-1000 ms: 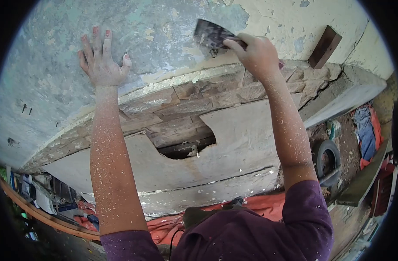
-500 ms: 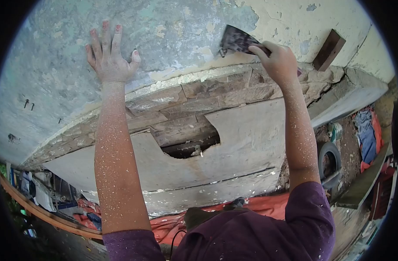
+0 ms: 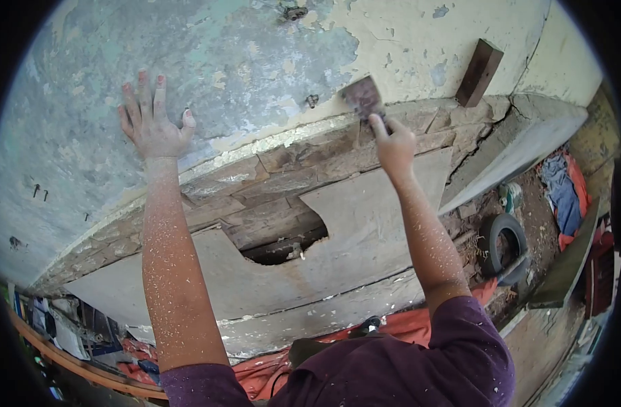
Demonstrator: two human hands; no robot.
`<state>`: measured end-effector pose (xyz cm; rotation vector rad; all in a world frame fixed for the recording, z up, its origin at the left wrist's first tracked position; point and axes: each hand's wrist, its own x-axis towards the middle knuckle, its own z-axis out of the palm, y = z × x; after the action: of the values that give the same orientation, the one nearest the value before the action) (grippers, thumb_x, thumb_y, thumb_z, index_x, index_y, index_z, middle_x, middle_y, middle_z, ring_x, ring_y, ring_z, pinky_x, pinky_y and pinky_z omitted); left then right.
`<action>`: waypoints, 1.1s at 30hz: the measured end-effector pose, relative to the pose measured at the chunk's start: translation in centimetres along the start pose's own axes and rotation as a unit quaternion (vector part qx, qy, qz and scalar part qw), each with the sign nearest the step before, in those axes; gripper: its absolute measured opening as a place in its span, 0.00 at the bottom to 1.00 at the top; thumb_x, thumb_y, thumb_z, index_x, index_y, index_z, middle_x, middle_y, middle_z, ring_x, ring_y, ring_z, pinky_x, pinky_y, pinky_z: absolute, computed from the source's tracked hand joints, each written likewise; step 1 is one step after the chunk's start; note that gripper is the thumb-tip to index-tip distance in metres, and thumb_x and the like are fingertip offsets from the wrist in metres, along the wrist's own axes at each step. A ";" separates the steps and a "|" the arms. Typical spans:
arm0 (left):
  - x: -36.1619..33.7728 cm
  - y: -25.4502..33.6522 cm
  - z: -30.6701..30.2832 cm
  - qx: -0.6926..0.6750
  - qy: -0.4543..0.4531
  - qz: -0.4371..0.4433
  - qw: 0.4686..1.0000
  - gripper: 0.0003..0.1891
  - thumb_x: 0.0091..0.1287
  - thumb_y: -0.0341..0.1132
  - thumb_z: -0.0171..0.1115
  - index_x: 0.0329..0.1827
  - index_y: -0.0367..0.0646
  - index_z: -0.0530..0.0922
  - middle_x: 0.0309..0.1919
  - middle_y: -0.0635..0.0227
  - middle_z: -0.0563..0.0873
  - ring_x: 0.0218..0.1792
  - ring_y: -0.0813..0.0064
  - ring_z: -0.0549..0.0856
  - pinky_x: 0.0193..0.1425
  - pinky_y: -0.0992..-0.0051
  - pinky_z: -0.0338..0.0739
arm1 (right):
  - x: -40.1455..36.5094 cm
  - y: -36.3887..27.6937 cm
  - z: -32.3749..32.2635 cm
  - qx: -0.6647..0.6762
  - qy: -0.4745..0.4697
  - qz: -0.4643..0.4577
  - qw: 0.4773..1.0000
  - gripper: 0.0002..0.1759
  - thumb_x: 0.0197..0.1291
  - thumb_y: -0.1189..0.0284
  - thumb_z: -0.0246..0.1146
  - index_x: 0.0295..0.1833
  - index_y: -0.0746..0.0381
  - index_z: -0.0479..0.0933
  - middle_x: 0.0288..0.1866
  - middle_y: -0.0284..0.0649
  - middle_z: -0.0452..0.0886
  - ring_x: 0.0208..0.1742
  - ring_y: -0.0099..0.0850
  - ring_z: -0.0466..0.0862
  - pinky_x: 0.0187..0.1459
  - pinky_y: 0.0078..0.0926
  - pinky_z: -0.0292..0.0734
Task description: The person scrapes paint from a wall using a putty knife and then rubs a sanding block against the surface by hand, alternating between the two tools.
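My left hand (image 3: 157, 134), whitened with dust, lies flat on the blue-grey wall (image 3: 209, 61) with its fingers spread. My right hand (image 3: 394, 144) grips the handle of a wide-bladed scraper (image 3: 363, 96). The blade is against the wall where cream paint meets the patchy blue-grey surface, just above the rough stone ledge. A small metal fitting (image 3: 312, 101) sticks out of the wall left of the blade. Paint flakes dot both forearms.
A brown wooden block (image 3: 479, 72) stands at the right of the ledge. Below are a grey board (image 3: 365, 217) with a jagged hole, an orange-red sheet (image 3: 412, 324), a tire (image 3: 503, 245) and blue cloth (image 3: 560, 193). A crack runs through the right-hand ledge.
My right hand has moved down and left with the scraper, whose blade now points up. The camera view has shifted slightly. My left hand remains flat on the wall.
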<state>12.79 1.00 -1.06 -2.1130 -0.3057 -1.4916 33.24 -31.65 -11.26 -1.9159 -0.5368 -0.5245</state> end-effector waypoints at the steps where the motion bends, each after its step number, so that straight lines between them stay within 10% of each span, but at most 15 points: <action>1: 0.1 -0.1 0.0 0.007 -0.001 -0.001 1.000 0.43 0.49 0.47 0.61 0.74 0.65 0.58 0.77 0.72 0.54 0.77 0.58 0.49 0.75 0.49 0.42 | -1.4 1.2 2.0 0.036 -0.037 0.065 0.997 0.23 0.62 0.54 0.62 0.29 0.65 0.82 0.19 0.44 0.80 0.19 0.34 0.79 0.24 0.30 0.70; 8: 0.2 0.2 -0.1 0.025 0.003 0.004 1.000 0.42 0.51 0.46 0.58 0.74 0.63 0.57 0.77 0.71 0.54 0.77 0.57 0.49 0.75 0.50 0.41 | 0.8 -3.4 1.8 0.333 -0.049 0.223 0.915 0.21 0.67 0.59 0.59 0.26 0.63 0.73 0.16 0.30 0.69 0.15 0.20 0.68 0.18 0.18 0.61; 16: 0.0 0.2 0.0 0.012 0.012 0.013 1.000 0.42 0.51 0.46 0.58 0.74 0.62 0.58 0.77 0.70 0.54 0.77 0.56 0.50 0.75 0.49 0.42 | 6.1 -7.3 -0.1 0.360 -0.045 0.178 0.914 0.19 0.67 0.59 0.60 0.28 0.62 0.74 0.17 0.31 0.70 0.16 0.19 0.68 0.18 0.19 0.61; 18: 0.4 0.1 0.0 0.018 0.025 0.010 0.999 0.42 0.51 0.46 0.59 0.74 0.61 0.58 0.77 0.70 0.54 0.77 0.56 0.50 0.75 0.49 0.42 | 3.4 -4.7 0.9 0.185 -0.043 0.138 0.972 0.21 0.66 0.58 0.61 0.26 0.63 0.75 0.16 0.32 0.71 0.15 0.19 0.69 0.18 0.20 0.61; 27: 0.1 0.4 -1.2 0.061 -0.071 -0.027 0.995 0.45 0.52 0.50 0.62 0.76 0.60 0.52 0.78 0.74 0.44 0.78 0.58 0.41 0.76 0.50 0.36 | 7.2 -7.6 0.7 0.168 -0.050 0.068 0.982 0.28 0.61 0.50 0.61 0.30 0.69 0.81 0.21 0.48 0.80 0.26 0.42 0.81 0.33 0.38 0.71; 30: 1.6 2.0 -2.8 0.077 -0.133 -0.030 0.988 0.49 0.51 0.50 0.64 0.76 0.55 0.49 0.78 0.63 0.42 0.77 0.51 0.38 0.75 0.44 0.33 | 4.5 -5.1 1.9 0.157 -0.072 0.117 0.978 0.28 0.61 0.50 0.61 0.30 0.69 0.81 0.23 0.50 0.81 0.29 0.45 0.82 0.35 0.40 0.72; 32: 4.5 6.6 -5.2 0.114 -0.354 -0.188 0.909 0.57 0.52 0.59 0.64 0.78 0.51 0.38 0.77 0.54 0.32 0.76 0.46 0.30 0.74 0.43 0.27 | 4.8 -5.9 1.5 0.129 -0.057 0.113 0.984 0.29 0.61 0.50 0.61 0.29 0.69 0.81 0.23 0.51 0.81 0.30 0.46 0.82 0.36 0.41 0.72; 33: 4.8 8.2 -4.7 0.057 -0.301 -0.198 0.931 0.62 0.50 0.63 0.65 0.77 0.47 0.33 0.75 0.46 0.29 0.74 0.41 0.27 0.72 0.40 0.25 | 6.5 -8.2 0.7 0.155 -0.041 0.101 0.982 0.29 0.62 0.50 0.61 0.26 0.69 0.79 0.18 0.45 0.78 0.23 0.38 0.79 0.31 0.36 0.70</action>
<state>14.61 -8.92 2.19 -2.4643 -1.0697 -0.9334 33.78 -27.09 -1.82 -1.6731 -0.4409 -0.2158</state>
